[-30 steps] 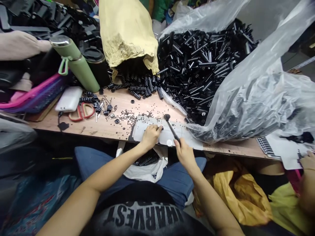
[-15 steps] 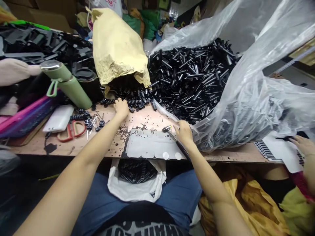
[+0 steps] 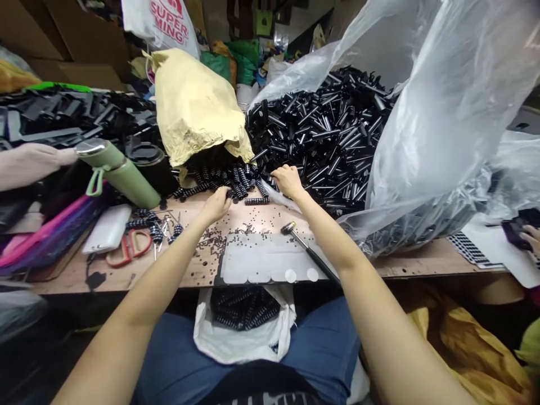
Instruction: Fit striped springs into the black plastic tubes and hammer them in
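My left hand (image 3: 217,205) is closed at the front of a pile of black ribbed pieces (image 3: 242,177), its fingertips on a small dark piece. These pieces spill from the mouth of a yellow paper sack (image 3: 196,107). At the left edge of a heap of black tubes (image 3: 333,129), my right hand (image 3: 287,180) has its fingers bent down; what they hold, if anything, is too small to name. One ribbed piece (image 3: 256,201) lies apart between my hands. A hammer (image 3: 310,250) rests across the pale sheet (image 3: 253,259), below my right forearm.
Clear plastic (image 3: 405,157) wraps the tube heap. To the left are a green bottle (image 3: 122,174), a white phone (image 3: 107,228) and red-handled scissors (image 3: 129,247). A white bag (image 3: 219,340) of ribbed pieces hangs below the table edge. Other people's hands show at left (image 3: 31,163) and right (image 3: 532,239).
The camera view has shifted. My right hand has moved from beside the hammer up to the tube heap. My left hand has shifted right and down along the ribbed pieces.
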A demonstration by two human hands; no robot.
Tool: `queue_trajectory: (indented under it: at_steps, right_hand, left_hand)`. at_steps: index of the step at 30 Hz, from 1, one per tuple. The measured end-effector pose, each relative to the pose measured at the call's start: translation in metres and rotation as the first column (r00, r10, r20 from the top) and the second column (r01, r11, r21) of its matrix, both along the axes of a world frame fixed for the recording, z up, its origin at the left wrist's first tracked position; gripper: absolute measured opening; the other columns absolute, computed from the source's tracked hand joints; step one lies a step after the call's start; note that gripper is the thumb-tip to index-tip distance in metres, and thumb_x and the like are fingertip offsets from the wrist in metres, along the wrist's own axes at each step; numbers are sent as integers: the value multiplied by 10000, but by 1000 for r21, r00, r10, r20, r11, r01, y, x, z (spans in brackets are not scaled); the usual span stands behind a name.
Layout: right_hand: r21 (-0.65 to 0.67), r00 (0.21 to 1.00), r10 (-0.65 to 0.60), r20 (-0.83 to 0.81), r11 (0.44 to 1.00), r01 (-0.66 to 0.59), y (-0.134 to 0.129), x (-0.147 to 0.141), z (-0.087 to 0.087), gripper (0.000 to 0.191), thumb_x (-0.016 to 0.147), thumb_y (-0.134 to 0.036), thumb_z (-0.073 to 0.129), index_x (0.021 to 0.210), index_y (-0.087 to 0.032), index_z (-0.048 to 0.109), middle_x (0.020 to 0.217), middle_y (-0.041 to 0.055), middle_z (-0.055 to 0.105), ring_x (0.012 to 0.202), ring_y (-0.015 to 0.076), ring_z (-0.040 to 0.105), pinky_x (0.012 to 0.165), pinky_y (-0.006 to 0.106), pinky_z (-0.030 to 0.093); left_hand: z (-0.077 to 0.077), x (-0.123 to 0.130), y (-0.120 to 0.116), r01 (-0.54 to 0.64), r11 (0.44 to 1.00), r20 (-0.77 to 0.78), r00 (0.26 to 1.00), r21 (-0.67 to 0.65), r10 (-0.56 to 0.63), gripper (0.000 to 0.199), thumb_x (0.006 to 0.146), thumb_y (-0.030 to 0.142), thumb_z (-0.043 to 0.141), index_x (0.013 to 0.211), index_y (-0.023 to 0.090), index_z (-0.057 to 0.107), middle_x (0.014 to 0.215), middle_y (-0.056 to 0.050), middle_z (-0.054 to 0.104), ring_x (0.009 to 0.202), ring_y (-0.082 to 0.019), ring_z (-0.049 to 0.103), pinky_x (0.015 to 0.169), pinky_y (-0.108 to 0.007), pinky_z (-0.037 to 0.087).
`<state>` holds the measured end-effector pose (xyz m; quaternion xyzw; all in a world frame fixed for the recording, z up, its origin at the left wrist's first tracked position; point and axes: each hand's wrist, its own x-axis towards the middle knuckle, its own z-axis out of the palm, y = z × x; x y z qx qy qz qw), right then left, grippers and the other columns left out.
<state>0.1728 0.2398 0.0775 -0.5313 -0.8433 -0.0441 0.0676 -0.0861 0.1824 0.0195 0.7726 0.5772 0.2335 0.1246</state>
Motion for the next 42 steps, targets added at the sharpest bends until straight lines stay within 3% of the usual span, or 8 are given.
queue_trajectory:
  at_steps: [2,6,11,14,20,28,36,42]
  right_hand:
    - [-190,980,197,6,963,-192,-26,-3,9,238,929,-242,508,1062,-216,704,1032,79,697,1006,238,536,882,394,341]
    - [-635,887,449,-107,656,-408,-82,-8,20,197,860,-275,606,978,-196,744,929,43,703,825,178,602,823,340,419]
    - [-187,937,273,-218,931,-315,-142,-10,1,717,771,-498,683,1378,-185,464,1411,163,448,1291,350,402,1043,541,324]
    - [-146,960,128,-250,975,-168,-167,-13,-24,1113,582,-469,828,1479,-137,261,1510,230,252,1363,416,279,1075,581,289]
    - [-172,898,4,-440,981,-88,-189,-6,-61,1204,562,-375,840,1501,-138,124,1463,223,304,1380,384,279,1123,569,273]
    - [-11,716,275,-641,930,-367,-218,-6,-59,1219,578,-577,811,1494,-167,120,1464,203,329,1394,323,307,1158,497,282]
    - [107,637,389,-665,894,-435,-219,-21,-56,1204,588,-593,803,1494,-190,120,1468,199,334,1396,321,312,1157,507,287]
    - [13,659,343,-670,892,-451,-224,-23,-57,1191,597,-540,818,1495,-194,114,1487,191,323,1425,316,269,1170,511,264]
  left_hand:
    - [7,16,-27,-14,997,280,960,-73,34,344,879,221,390,1183,130,522,1100,-137,622,928,-232,588,807,-367,472]
    - [11,53,-80,255,920,504,860,-298,-75,233,776,333,626,929,161,658,897,-78,674,776,-198,607,661,-297,470]
    - [-4,76,-115,227,824,733,614,-520,294,304,660,409,751,685,151,592,485,32,501,400,-84,409,419,-222,321]
    - [-15,81,-125,233,805,772,514,-546,374,345,627,417,778,695,163,555,436,66,447,359,-71,362,393,-213,290]
    - [-39,80,-141,202,909,854,461,-364,240,383,750,494,680,921,163,588,621,40,540,507,-82,475,494,-198,379]
    - [-17,83,-155,344,845,912,163,-409,375,538,804,562,602,1173,174,551,488,89,439,324,-52,337,343,-162,229]
    - [-4,91,-162,207,833,858,94,-514,506,394,751,520,669,861,143,640,487,62,495,341,-58,410,351,-185,313]
    - [5,96,-169,258,823,854,21,-506,519,411,667,497,729,829,133,627,572,29,566,417,-120,554,406,-240,456]
